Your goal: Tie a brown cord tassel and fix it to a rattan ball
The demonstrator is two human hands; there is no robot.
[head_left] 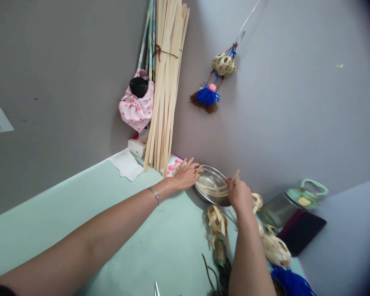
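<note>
A shallow metal bowl [207, 195] stands near the wall at the far side of the pale green table [80, 230]. Thin bamboo strips [214, 189] lie across it. My left hand [185, 174] reaches to the bowl's left rim, fingers spread, touching one end of the strips. My right hand [239, 192] is at the bowl's right rim, closed on the other end of the strips, which stick up past the fingers. A silver bracelet [154, 195] is on my left wrist.
A tied bundle of long bamboo slats [165, 90] leans in the corner beside a pink pouch [136, 109]. A woven ball ornament [223, 65] with a blue tassel hangs on the wall. Woven strip pieces [276, 248], a green-lidded jar [296, 201] and a dark phone [302, 230] lie at right.
</note>
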